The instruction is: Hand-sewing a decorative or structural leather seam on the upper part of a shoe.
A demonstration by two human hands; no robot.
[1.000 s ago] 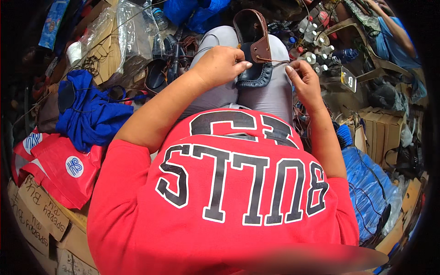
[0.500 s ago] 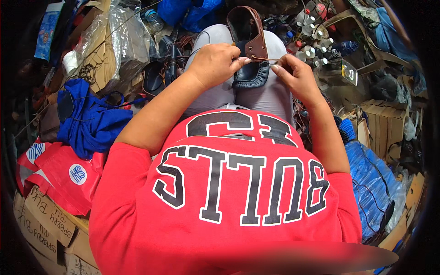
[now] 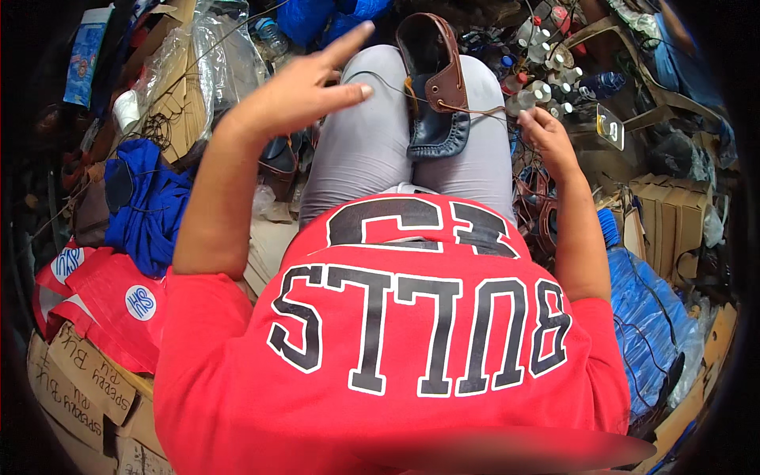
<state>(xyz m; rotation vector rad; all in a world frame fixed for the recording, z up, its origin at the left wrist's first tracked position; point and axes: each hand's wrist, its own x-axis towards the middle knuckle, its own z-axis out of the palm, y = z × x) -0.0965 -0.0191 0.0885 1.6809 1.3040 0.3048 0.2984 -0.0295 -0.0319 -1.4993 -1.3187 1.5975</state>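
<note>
The shoe (image 3: 440, 131), brown at the opening and dark blue at the toe, rests across the person's two knees, on the grey trousers (image 3: 360, 150), with its toe end nearest the red shirt (image 3: 419, 317). The step in hand looks like pulling a lace through the shoe. The brown lace (image 3: 475, 110) comes out by a small hole in the brown part and runs to the right of the shoe. There, the right hand (image 3: 548, 141) seems to pinch it, with thumb and first finger pressed close together and the other fingers curled in. The left hand (image 3: 297, 91) is to the left of the shoe and does not touch it. Its thumb and pointing finger are spread wide, with a big gap between them, and the hand is a bit blurry. A thin dark cord (image 3: 385, 80) bends from the shoe toward the left hand, but I cannot tell if any finger holds it. The next move seems to call for the left fingers to take the cord or steady the shoe, while the right fingers keep a firm pinch so the lace stays tight. Bottles (image 3: 538, 89) stand close together to the right of the shoe, and blue cloth (image 3: 142, 210) lies far to its left.
</note>
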